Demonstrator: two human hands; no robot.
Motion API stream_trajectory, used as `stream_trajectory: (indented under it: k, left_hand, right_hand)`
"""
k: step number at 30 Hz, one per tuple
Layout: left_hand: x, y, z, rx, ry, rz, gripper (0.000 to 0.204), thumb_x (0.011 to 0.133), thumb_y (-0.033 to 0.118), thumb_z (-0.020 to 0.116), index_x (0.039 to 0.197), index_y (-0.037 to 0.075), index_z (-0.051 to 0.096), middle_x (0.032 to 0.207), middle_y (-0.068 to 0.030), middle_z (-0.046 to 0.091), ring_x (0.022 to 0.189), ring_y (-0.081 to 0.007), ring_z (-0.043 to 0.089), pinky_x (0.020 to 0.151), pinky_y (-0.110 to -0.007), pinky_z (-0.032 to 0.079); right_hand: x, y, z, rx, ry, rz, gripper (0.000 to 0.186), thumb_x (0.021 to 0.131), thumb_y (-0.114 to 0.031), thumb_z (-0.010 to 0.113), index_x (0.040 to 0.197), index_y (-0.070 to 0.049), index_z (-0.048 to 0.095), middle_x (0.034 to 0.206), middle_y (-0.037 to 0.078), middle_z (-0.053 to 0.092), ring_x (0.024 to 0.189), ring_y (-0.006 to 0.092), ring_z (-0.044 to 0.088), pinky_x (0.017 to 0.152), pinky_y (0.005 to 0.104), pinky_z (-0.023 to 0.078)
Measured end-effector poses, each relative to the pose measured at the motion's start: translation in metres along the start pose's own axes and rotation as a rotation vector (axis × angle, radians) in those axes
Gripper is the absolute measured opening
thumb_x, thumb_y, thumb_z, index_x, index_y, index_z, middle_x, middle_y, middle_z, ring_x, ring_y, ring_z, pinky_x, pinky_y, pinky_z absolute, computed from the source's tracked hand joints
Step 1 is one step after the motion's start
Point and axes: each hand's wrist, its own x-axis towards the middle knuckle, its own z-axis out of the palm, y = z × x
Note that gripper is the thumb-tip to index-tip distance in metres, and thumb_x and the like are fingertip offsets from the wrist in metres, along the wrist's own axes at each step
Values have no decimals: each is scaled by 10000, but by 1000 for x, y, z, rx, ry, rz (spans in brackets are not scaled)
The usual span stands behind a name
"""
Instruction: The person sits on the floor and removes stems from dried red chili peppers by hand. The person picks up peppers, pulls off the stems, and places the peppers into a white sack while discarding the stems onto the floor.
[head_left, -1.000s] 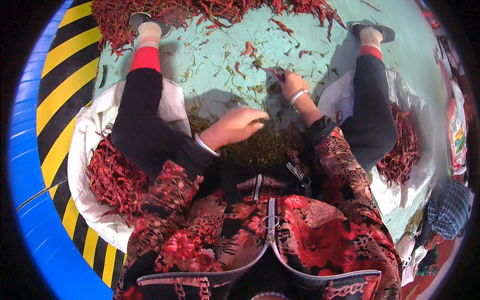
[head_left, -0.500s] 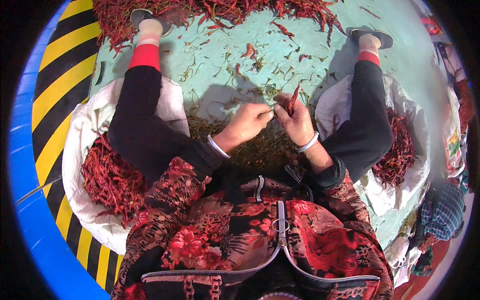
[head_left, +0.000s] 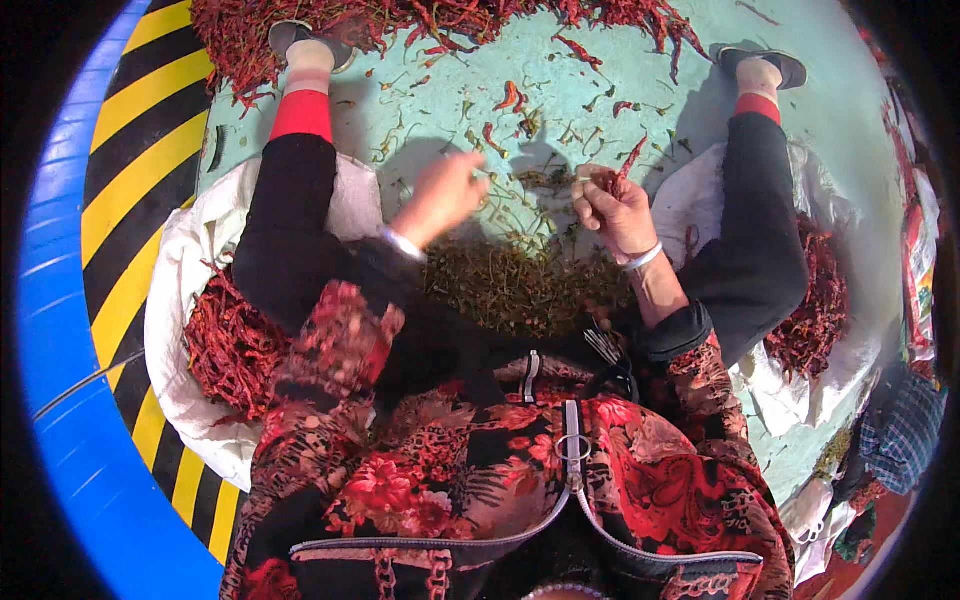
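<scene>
My right hand (head_left: 618, 212) is closed around a dried red chili pepper (head_left: 632, 158), whose tip sticks up past the fingers. Apart from it, on the left, my left hand (head_left: 443, 200) is smeared by motion, so its fingers and anything in them cannot be made out. Beneath and between the hands lies a brownish-green heap of chili stems (head_left: 530, 285). Loose stems and a few red chilies (head_left: 510, 97) are scattered on the pale green floor (head_left: 690, 30) beyond.
A large pile of dried red chilies (head_left: 440, 18) spreads along the far side. White sacks of chilies stand by both legs, the left sack (head_left: 215, 440) and the right sack (head_left: 800, 400). Yellow-and-black striping (head_left: 150, 215) and a blue surface (head_left: 60, 290) run along the left.
My hands, close together before, have moved apart. The left has swung left and slightly away from me; the right has shifted a little right, still with a red chili.
</scene>
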Motion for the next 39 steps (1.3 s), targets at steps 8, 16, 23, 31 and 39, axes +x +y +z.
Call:
stream_trajectory:
  k: [8,16,23,31,39]
  left_hand:
    - [61,-17,14,0,302,-217,229,713,233,618,770,11,618,733,-171,610,700,-295,602,620,-364,457]
    - [11,56,17,-496,102,85,190,777,144,616,882,-12,591,765,-55,604,748,-117,561,678,-260,453]
    - [129,15,13,283,167,-273,351,698,334,623,776,-9,626,760,-217,601,699,-378,576,626,-416,448]
    - [101,-20,1,-220,265,-104,186,704,147,585,716,-39,599,582,-116,584,504,-132,517,509,-293,411]
    - [-12,71,16,-462,46,331,139,766,132,630,814,5,599,775,-49,565,743,-164,539,673,-280,433]
  right_hand:
    - [11,21,-11,-74,-17,168,161,860,-229,541,846,-69,545,669,-23,494,522,51,408,425,184,308]
    - [6,23,2,11,-87,73,150,867,-199,525,871,-49,541,642,-6,508,496,53,428,407,187,322]
    - [6,26,-6,25,39,207,132,875,-181,506,852,-54,536,645,-14,478,479,54,395,406,187,301]
    - [12,26,-3,104,41,183,143,881,-200,496,827,-68,516,660,-9,481,499,55,400,415,185,308]
    - [-7,25,8,94,-13,72,159,873,-223,515,891,-66,538,729,-1,531,573,69,481,418,191,360]
